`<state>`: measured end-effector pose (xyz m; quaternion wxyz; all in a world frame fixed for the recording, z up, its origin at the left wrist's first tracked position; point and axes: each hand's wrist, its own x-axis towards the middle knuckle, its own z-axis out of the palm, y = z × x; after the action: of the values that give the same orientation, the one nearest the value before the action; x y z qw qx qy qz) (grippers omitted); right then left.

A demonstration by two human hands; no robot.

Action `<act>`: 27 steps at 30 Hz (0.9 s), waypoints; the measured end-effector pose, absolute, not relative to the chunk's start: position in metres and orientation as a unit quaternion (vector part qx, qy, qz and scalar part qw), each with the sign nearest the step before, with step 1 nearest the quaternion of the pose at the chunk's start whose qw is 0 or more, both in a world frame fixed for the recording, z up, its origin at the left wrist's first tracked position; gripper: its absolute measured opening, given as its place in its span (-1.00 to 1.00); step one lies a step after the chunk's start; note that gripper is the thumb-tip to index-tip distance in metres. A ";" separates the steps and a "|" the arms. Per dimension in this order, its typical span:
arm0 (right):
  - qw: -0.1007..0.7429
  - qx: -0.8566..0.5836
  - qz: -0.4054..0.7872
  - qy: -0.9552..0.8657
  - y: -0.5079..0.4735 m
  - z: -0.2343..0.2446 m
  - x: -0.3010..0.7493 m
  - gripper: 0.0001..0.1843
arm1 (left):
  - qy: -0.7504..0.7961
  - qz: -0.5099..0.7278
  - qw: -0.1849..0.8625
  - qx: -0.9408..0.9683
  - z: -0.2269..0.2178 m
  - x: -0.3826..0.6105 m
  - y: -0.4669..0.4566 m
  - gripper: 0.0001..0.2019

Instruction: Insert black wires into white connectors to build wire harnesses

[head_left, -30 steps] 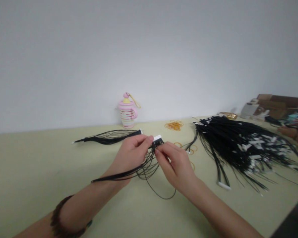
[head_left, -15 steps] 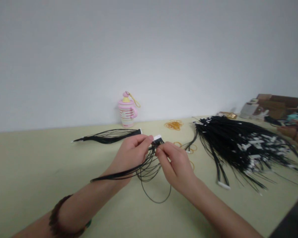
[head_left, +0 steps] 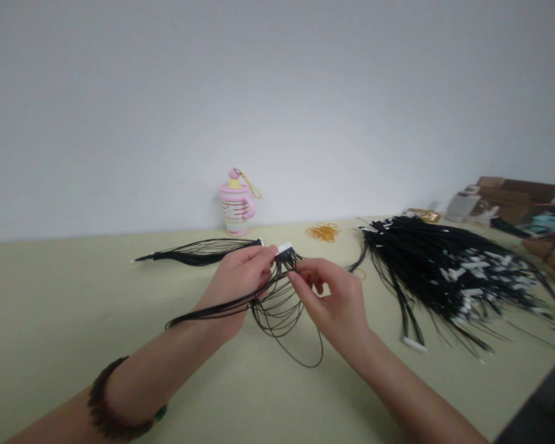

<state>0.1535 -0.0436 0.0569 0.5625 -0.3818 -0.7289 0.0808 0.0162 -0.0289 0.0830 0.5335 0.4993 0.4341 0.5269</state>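
Note:
Thumb and fingers of my left hand (head_left: 243, 277) are closed on a wire harness (head_left: 272, 314) just beside its white connector (head_left: 284, 248). Its thin black wires hang below in loose loops, and a gathered tail trails left over my left wrist. My right hand (head_left: 333, 296) pinches at the wires just under the connector, thumb and forefinger close together; exactly which wires lie between them is hidden. Behind my left hand, a second wire harness (head_left: 198, 251) lies on the table, its bundled end pointing left.
A big pile of black wire harnesses (head_left: 425, 265) with white connectors covers the right side of the table (head_left: 65, 345). Rubber bands (head_left: 324, 232) lie at the back near a pink striped cup (head_left: 235, 209). Far right are a cardboard box (head_left: 509, 200) and another person's hand (head_left: 546, 248).
Both hands and the held harness have shifted slightly left. My right fingertips have slid a little away from the connector, and the looped wires below have swung.

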 end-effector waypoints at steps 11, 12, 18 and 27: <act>0.551 -0.327 0.523 -0.561 -0.046 0.068 0.155 -0.86 | 0.439 0.532 0.540 0.482 0.084 0.016 -0.028 -0.73; 0.541 -0.318 0.544 -0.557 -0.046 0.068 0.155 -0.87 | 0.442 0.530 0.539 0.483 0.084 0.016 -0.028 -0.73; 0.547 -0.316 0.551 -0.545 -0.044 0.068 0.156 -0.93 | 0.437 0.537 0.529 0.490 0.086 0.016 -0.029 -0.72; 0.519 -0.423 0.285 -0.686 -0.048 0.065 0.151 -0.93 | 0.447 0.518 0.514 0.518 0.082 0.021 -0.033 -0.70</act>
<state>0.1514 -0.0483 0.0652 0.5195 -0.4230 -0.6857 0.2847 0.0212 -0.0334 0.0820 0.5142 0.5179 0.4466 0.5176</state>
